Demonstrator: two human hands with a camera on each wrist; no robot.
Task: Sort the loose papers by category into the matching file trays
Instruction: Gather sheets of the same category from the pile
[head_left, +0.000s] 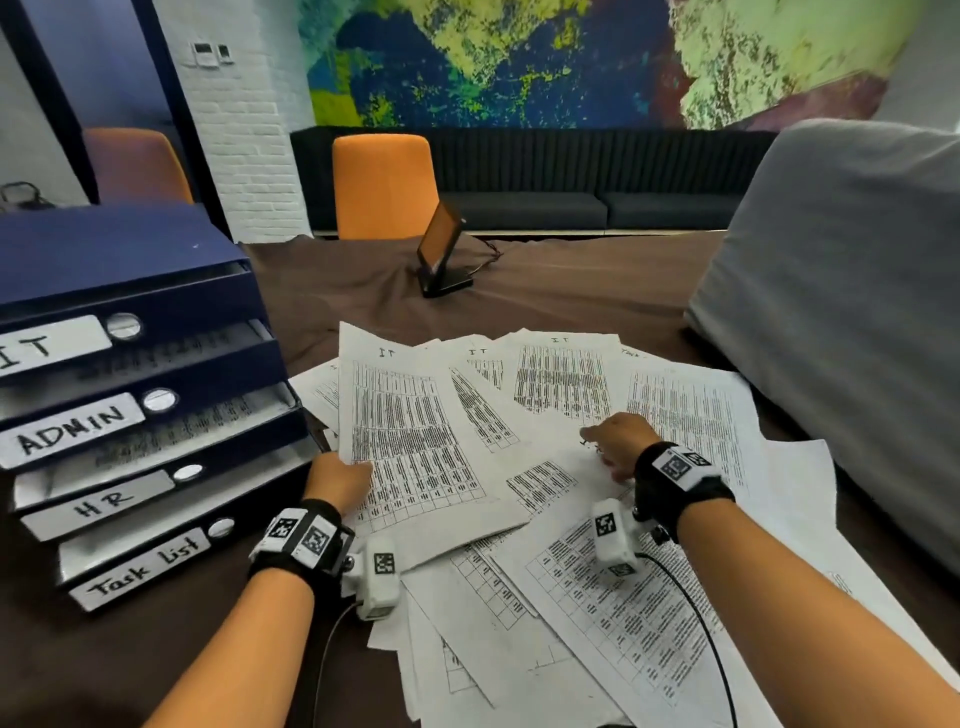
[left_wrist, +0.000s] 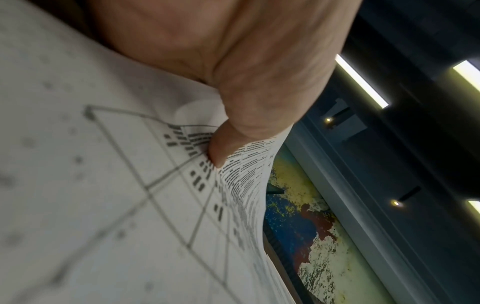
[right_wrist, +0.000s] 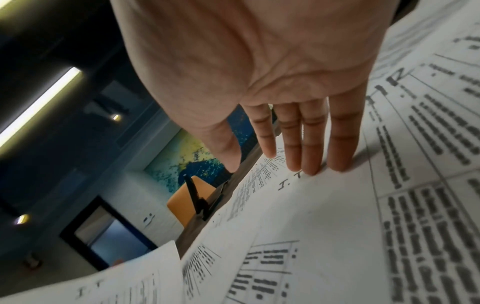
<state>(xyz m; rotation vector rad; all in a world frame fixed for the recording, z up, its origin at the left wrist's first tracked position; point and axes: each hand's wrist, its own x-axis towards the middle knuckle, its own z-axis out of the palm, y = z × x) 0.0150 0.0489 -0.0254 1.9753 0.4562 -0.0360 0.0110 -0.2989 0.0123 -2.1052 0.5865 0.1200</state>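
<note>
An IT sheet (head_left: 410, 431) is pinched at its lower left edge by the left hand (head_left: 337, 480), thumb (left_wrist: 221, 148) on top, and is raised above the paper pile (head_left: 597, 597) on the table (head_left: 130, 649). The right hand (head_left: 618, 441) is laid flat, its straight fingers (right_wrist: 311, 139) pressed on another sheet (right_wrist: 298, 205) marked IT. The trays (head_left: 135, 415) stand left of the pile.

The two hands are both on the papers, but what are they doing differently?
The left hand pinches a sheet headed IT, thumb on top, lifting its edge; the right hand grips nothing. The right hand's fingers lie straight, tips pressing flat papers; the left hand's curl. Both wear black wrist straps.
</note>
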